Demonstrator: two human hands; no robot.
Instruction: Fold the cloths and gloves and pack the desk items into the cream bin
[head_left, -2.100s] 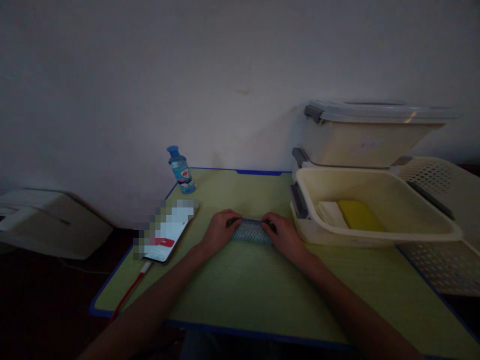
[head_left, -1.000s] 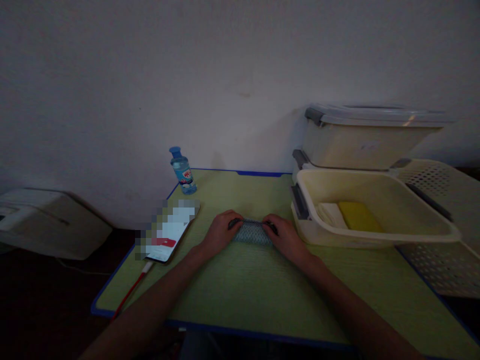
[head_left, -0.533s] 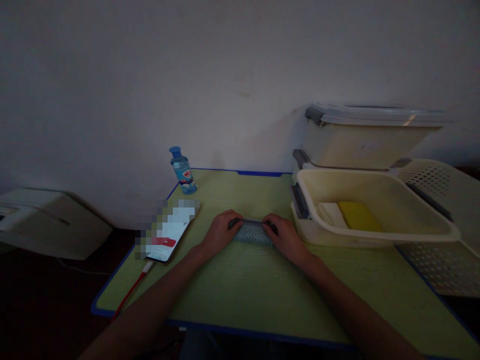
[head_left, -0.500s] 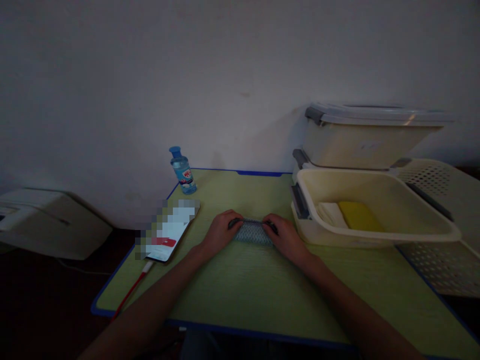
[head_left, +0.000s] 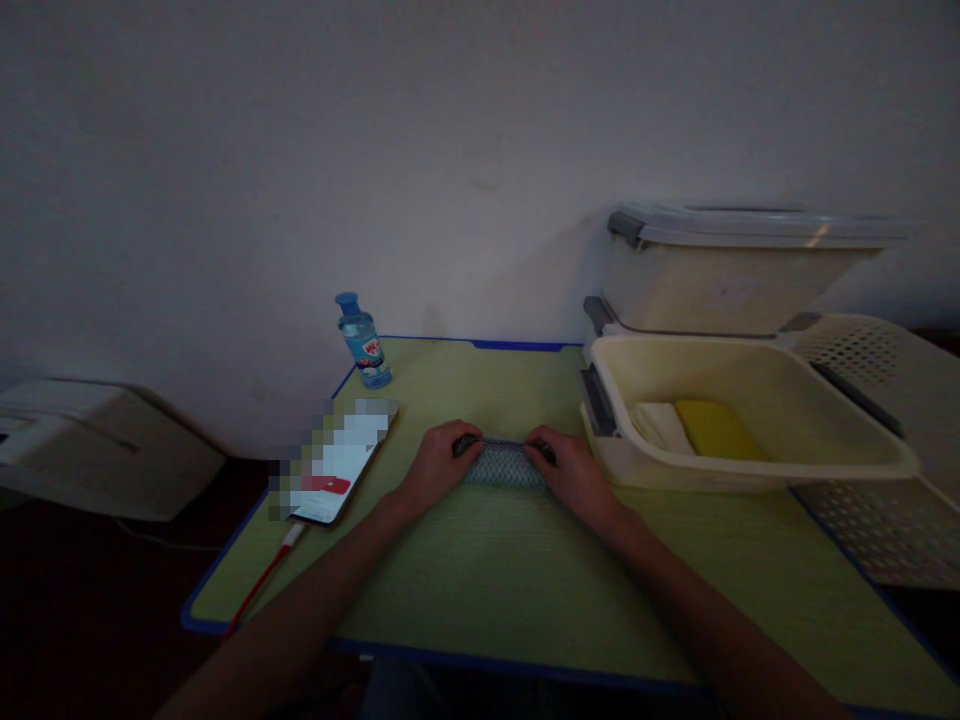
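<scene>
A small grey-blue patterned cloth (head_left: 506,468), folded into a flat band with a darker far edge, lies on the table between my hands. My left hand (head_left: 448,458) is closed on its left end, thumb and fingers pinching the dark edge. At the right end, my right hand (head_left: 559,462) grips the same edge in a matching pinch. The fingers partly hide both ends of the cloth.
On the left of the greenish table (head_left: 480,590) lie a phone (head_left: 345,465) with a red cable (head_left: 262,590) and a blue bottle (head_left: 365,345). At right, an open cream storage box (head_left: 825,470) holds a white cloth (head_left: 664,428) and a yellow one (head_left: 720,432).
</scene>
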